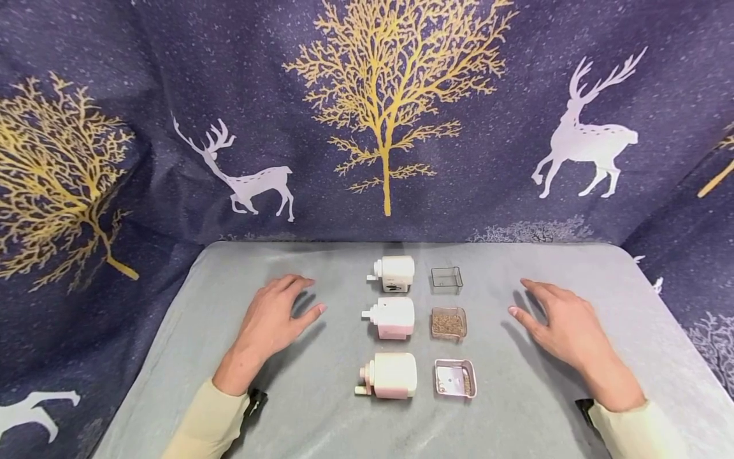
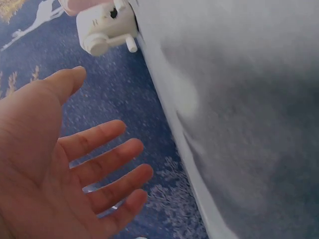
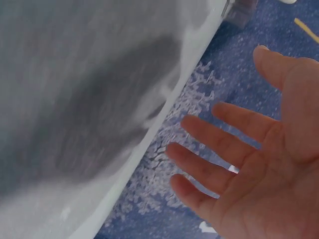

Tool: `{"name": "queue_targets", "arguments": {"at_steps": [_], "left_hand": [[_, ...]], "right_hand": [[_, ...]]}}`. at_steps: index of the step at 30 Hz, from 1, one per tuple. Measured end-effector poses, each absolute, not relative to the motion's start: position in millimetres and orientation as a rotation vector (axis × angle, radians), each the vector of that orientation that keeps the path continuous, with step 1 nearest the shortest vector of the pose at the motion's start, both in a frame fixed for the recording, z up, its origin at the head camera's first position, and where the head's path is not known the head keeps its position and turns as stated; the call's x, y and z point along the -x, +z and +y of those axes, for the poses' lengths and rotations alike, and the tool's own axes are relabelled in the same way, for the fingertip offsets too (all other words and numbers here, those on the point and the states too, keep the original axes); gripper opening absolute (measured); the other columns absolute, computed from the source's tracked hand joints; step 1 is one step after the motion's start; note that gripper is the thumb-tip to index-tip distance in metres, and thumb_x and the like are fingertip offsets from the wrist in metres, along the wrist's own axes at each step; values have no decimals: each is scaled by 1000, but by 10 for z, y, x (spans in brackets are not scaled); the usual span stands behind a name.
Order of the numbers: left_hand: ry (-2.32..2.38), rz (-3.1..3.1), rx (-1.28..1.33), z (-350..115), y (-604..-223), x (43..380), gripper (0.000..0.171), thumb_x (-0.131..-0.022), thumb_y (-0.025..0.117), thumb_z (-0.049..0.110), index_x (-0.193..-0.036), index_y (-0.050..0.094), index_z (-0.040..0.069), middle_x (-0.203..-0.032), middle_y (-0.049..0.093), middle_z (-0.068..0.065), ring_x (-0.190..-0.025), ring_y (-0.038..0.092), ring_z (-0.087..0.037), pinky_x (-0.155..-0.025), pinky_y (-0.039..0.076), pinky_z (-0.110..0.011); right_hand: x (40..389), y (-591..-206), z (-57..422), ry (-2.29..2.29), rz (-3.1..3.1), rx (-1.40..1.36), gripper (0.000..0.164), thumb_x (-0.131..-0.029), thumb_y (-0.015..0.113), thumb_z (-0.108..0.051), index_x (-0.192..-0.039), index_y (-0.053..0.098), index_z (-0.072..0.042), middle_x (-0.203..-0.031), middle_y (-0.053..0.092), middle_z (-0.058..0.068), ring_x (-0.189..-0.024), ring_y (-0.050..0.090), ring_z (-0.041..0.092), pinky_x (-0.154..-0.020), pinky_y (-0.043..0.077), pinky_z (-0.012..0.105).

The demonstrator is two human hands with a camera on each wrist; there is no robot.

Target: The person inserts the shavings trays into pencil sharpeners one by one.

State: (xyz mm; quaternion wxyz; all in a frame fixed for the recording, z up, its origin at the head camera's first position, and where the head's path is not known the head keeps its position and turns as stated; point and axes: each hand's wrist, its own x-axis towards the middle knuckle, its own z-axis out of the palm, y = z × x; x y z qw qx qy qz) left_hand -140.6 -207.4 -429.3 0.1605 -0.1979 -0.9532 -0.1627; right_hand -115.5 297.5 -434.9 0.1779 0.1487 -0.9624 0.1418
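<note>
Three white and pink hand-crank pencil sharpeners stand in a column mid-table: a far one (image 1: 397, 273), a middle one (image 1: 395, 317) and a near one (image 1: 394, 375), cranks to the left. Beside them on the right lie their pulled-out drawers: a see-through far drawer (image 1: 446, 278), a middle drawer (image 1: 448, 323) full of brown shavings, and a pinkish near drawer (image 1: 455, 378) with some shavings at its right side. My left hand (image 1: 278, 317), fingers spread, is left of the sharpeners and holds nothing. To the right of the drawers, my right hand (image 1: 564, 322) is likewise spread, touching none of them.
A grey cloth covers the table (image 1: 309, 421). Behind it hangs a dark blue curtain (image 1: 459, 210) with golden trees and white deer. Dark straps show at both wrists, below cream sleeves (image 1: 206, 417).
</note>
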Motion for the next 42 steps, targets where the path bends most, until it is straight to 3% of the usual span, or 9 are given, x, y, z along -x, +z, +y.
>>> {"name": "queue_targets", "arguments": {"at_steps": [14,29,36,42], "left_hand": [[-555,-2683,752,-1842,-4128,1125,50,-89,61,57,-116,68,17,-115,62,7,-104,56,-17,-92,44,-43],[-664,-2702,848,-1557,-3977,793,43,-87,62,60,-119,65,31,-119,57,22,-112,50,-3,-98,40,-38],[-711,-2701,961,-1450,-3986,697,47,-87,62,59,-121,64,27,-119,56,20,-111,50,-2,-93,43,-36],[-695,-2727,1010,-1368,-4024,642,53,-87,59,63,-126,62,27,-121,54,20,-112,50,-4,-96,42,-38]], "right_hand": [[945,-4289,2719,466,-2627,-611,59,-80,77,-34,-127,62,-2,-114,66,19,-98,62,39,-85,47,57],[709,-4223,2499,503,-2641,-694,59,-82,75,-40,-127,62,-5,-115,66,13,-103,61,30,-92,46,53],[618,-4191,2383,518,-2659,-749,61,-82,73,-45,-129,61,-7,-115,66,9,-105,61,26,-92,46,51],[554,-4173,2299,531,-2659,-800,63,-82,74,-46,-128,61,-6,-117,65,6,-107,59,23,-93,46,48]]}}
